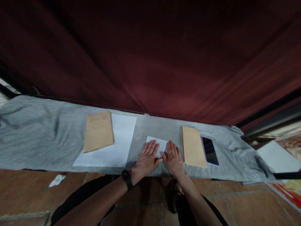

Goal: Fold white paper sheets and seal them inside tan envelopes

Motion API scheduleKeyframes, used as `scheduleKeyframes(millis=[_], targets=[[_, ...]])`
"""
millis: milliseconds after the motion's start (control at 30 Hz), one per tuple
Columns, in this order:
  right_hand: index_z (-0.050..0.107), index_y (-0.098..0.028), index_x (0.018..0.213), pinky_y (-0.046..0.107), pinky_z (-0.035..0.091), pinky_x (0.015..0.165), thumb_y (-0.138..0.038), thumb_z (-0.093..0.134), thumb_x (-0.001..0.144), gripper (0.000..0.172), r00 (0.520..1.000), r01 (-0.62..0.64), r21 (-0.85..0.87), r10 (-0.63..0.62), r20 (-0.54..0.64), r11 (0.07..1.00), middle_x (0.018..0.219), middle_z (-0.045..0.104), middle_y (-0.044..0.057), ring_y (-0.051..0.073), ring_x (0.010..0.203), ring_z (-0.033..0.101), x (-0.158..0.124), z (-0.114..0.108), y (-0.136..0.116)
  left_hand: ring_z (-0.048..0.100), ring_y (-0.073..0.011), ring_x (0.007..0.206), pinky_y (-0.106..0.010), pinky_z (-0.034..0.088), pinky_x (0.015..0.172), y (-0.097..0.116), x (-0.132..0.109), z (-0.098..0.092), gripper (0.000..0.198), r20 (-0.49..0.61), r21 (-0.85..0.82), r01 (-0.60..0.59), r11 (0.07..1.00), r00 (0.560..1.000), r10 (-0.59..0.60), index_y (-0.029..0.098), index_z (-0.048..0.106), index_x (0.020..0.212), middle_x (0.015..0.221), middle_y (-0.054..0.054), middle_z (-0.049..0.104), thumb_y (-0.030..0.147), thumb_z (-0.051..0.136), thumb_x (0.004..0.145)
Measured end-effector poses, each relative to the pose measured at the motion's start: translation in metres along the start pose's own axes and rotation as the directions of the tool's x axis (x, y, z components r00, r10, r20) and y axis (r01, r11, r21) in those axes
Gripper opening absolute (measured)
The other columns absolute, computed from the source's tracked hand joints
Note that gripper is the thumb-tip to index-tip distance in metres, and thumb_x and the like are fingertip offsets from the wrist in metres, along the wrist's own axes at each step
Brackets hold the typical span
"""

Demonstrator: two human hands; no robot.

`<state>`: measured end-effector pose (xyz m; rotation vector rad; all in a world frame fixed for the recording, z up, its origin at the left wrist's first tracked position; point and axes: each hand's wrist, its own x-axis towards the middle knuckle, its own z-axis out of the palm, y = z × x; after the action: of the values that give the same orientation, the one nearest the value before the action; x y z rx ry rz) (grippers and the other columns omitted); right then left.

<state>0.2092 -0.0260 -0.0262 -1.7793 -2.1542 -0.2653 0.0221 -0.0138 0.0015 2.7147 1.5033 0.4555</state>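
Observation:
A small white paper (161, 145), seemingly folded, lies on the grey cloth in the middle. My left hand (147, 158) presses flat on its left part, fingers stretched out. On its right edge rests my right hand (173, 159), also flat, with the thumb pointing toward the left one. To the left, brown envelopes (98, 131) lie on top of larger white paper sheets (122, 141). Another stack of brown envelopes (194, 147) is just right of my right hand. The underside of the white paper is hidden.
A grey cloth (58, 135) covers the long narrow surface. Beside the right envelopes lies a phone (210, 151) with a dark screen. A dark red curtain (150, 62) hangs behind the far edge. Below, the tiled floor (131, 210) holds a white scrap (57, 180) at left.

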Motion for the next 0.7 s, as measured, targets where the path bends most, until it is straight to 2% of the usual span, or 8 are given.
scheduleKeyframes(millis=[100,333,433,533,700], targets=[[0.035,-0.004,0.152,0.052,0.036,0.114,-0.046,0.038,0.104,0.064,1.000,-0.003,0.027,0.004,-0.017,1.000,0.153,0.044,0.024,0.033,0.143,0.040,-0.002,0.001,0.004,0.028,-0.0299,0.151,-0.048,0.025,0.123,0.001,-0.005,0.002,0.074,0.007,-0.012,-0.001,1.000,1.000,0.002,0.008,0.038,0.151,0.160,-0.020,0.034,0.056,0.048,0.096],[0.035,-0.007,0.153,0.049,0.037,0.113,-0.044,0.035,0.105,0.060,0.998,-0.045,0.071,0.048,-0.034,0.996,0.153,0.045,0.022,0.032,0.141,0.043,-0.004,-0.003,0.009,0.027,-0.0328,0.151,-0.048,0.027,0.121,-0.005,-0.010,0.005,0.084,-0.009,-0.003,0.128,0.992,0.992,-0.128,0.003,0.035,0.152,0.160,-0.023,0.034,0.062,0.047,0.094],[0.046,-0.009,0.147,0.048,0.040,0.110,-0.040,0.038,0.103,0.054,0.995,-0.099,0.108,0.097,0.028,0.989,0.147,0.052,0.020,0.032,0.134,0.049,0.002,-0.014,0.011,0.026,-0.0324,0.151,-0.048,0.025,0.122,-0.005,-0.011,0.003,0.084,-0.008,-0.004,0.147,0.989,0.989,-0.147,0.003,0.033,0.153,0.160,-0.023,0.033,0.062,0.045,0.094],[0.060,-0.013,0.134,0.043,0.046,0.100,-0.037,0.043,0.100,0.045,0.979,-0.185,0.141,0.170,0.115,0.973,0.127,0.065,0.018,0.031,0.117,0.061,0.011,-0.027,0.011,0.027,-0.0322,0.151,-0.050,0.022,0.123,-0.004,-0.009,0.001,0.083,-0.005,0.004,0.148,0.989,0.989,-0.148,0.005,0.033,0.154,0.160,-0.022,0.034,0.062,0.042,0.094],[0.069,-0.020,0.118,0.032,0.051,0.081,-0.036,0.045,0.098,0.034,0.898,-0.403,0.217,0.338,0.281,0.889,0.100,0.074,0.011,0.024,0.091,0.071,0.022,-0.039,0.011,0.028,-0.0329,0.151,-0.049,0.021,0.123,-0.002,-0.007,0.000,0.082,0.016,0.010,0.163,0.987,0.986,-0.163,0.002,0.035,0.152,0.159,-0.023,0.034,0.060,0.042,0.094]])
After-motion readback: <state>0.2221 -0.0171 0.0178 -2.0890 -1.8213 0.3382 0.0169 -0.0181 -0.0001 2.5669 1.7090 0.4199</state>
